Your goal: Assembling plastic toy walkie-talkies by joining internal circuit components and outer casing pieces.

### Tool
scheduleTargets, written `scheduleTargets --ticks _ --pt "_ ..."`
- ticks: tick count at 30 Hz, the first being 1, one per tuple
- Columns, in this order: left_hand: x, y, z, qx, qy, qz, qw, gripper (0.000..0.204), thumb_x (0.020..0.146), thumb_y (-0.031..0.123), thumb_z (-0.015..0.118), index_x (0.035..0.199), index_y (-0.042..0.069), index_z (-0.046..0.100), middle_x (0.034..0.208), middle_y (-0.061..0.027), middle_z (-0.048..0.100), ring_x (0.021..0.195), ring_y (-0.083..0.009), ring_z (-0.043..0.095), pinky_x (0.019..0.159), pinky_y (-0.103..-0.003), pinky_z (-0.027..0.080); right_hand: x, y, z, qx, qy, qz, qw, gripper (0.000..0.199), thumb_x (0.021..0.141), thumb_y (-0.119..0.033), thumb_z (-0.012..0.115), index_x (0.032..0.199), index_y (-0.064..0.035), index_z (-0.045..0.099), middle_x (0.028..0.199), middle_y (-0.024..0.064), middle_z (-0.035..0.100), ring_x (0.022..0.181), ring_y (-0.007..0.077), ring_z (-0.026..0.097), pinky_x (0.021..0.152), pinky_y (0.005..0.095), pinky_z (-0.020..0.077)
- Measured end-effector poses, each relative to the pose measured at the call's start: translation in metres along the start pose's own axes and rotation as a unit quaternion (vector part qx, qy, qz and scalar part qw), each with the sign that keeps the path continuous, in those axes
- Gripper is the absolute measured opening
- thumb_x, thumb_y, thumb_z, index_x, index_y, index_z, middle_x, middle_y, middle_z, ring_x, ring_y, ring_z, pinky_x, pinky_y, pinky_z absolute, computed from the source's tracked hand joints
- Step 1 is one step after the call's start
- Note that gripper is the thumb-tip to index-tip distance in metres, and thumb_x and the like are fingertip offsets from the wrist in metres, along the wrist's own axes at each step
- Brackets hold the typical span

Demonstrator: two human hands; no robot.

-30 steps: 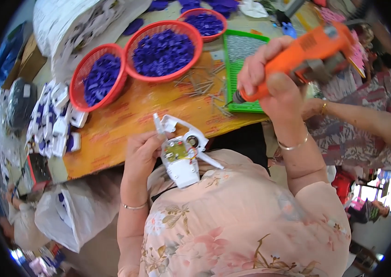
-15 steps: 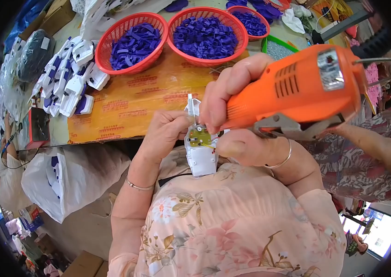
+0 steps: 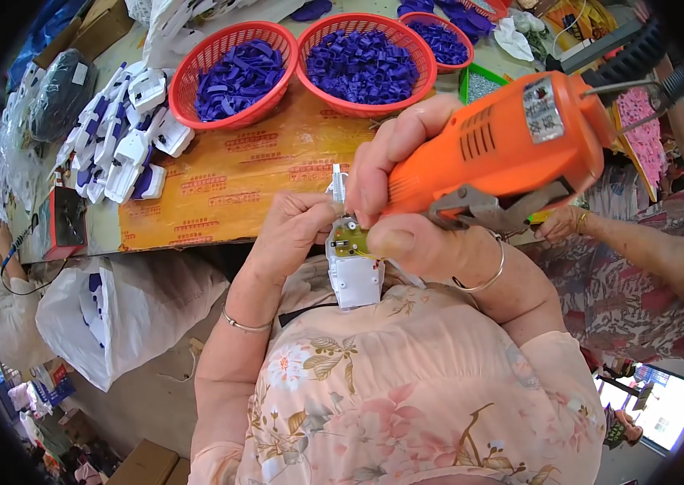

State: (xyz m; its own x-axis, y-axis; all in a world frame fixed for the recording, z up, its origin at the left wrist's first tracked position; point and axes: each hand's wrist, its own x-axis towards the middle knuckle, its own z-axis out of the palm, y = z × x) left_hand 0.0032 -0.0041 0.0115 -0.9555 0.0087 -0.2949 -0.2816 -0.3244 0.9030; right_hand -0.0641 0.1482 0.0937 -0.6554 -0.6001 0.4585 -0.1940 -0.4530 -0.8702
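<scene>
My right hand [image 3: 415, 218] is wrapped round an orange electric screwdriver [image 3: 496, 153], which hangs by a metal hook and dark coiled cord. Its tip is hidden behind my fingers, over the top of a white plastic housing [image 3: 356, 279]. A green circuit board [image 3: 350, 241] with small wires lies in that housing. My left hand [image 3: 301, 222] pinches the housing's upper end, near a narrow ridged stem [image 3: 338, 182] that points away from me. The housing stands close to my chest, just off the table's near edge.
Red baskets of purple plastic parts [image 3: 249, 81], [image 3: 370, 69] stand at the back beside a green tray [image 3: 483, 83] of small metal pieces. White-and-purple housings [image 3: 128, 137] are piled at the left, near a red-and-black box [image 3: 65, 222]. A white bag [image 3: 128, 315] hangs below. A co-worker's arm [image 3: 633, 246] is at right.
The screwdriver has tilted and shifted slightly left with my right hand. My left hand keeps its pinch on the housing. At the right, the co-worker's hand has come into view.
</scene>
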Motion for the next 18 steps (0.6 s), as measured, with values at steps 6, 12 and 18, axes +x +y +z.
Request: scheduleTargets --ticks 6,12,18 --pt "0.003 -0.003 -0.001 0.089 -0.007 0.049 0.995 0.030 0.085 0.016 0.060 0.057 0.004 0.057 0.053 0.0059 0.041 0.050 -0.0030 0.032 0.046 -0.022 0.023 0.002 0.007 -0.002 -0.013 -0.002 -0.007 1.000 0.056 0.071 -0.018 0.080 0.103 -0.0094 0.034 0.076 0.0050 0.051 0.063 0.0144 0.052 0.059 0.0284 0.0466" --pt "0.002 -0.001 -0.003 0.099 -0.020 0.049 0.994 0.030 0.085 0.016 0.058 0.057 0.006 0.057 0.054 0.0064 0.041 0.050 -0.0029 0.032 0.046 -0.021 0.024 0.004 0.004 -0.001 -0.089 -0.010 -0.015 0.996 0.051 0.073 -0.014 0.077 0.101 -0.0077 0.034 0.074 0.0048 0.052 0.065 0.0140 0.054 0.060 0.0272 0.0474" --pt "0.004 -0.011 -0.002 0.123 -0.018 0.096 0.988 0.028 0.087 0.018 0.057 0.063 0.003 0.062 0.056 0.0075 0.044 0.051 -0.0017 0.032 0.047 -0.020 0.024 0.004 0.007 0.007 -0.107 -0.005 -0.006 0.994 0.048 0.075 -0.013 0.075 0.097 -0.0059 0.034 0.070 0.0041 0.052 0.062 0.0122 0.054 0.059 0.0250 0.0462"
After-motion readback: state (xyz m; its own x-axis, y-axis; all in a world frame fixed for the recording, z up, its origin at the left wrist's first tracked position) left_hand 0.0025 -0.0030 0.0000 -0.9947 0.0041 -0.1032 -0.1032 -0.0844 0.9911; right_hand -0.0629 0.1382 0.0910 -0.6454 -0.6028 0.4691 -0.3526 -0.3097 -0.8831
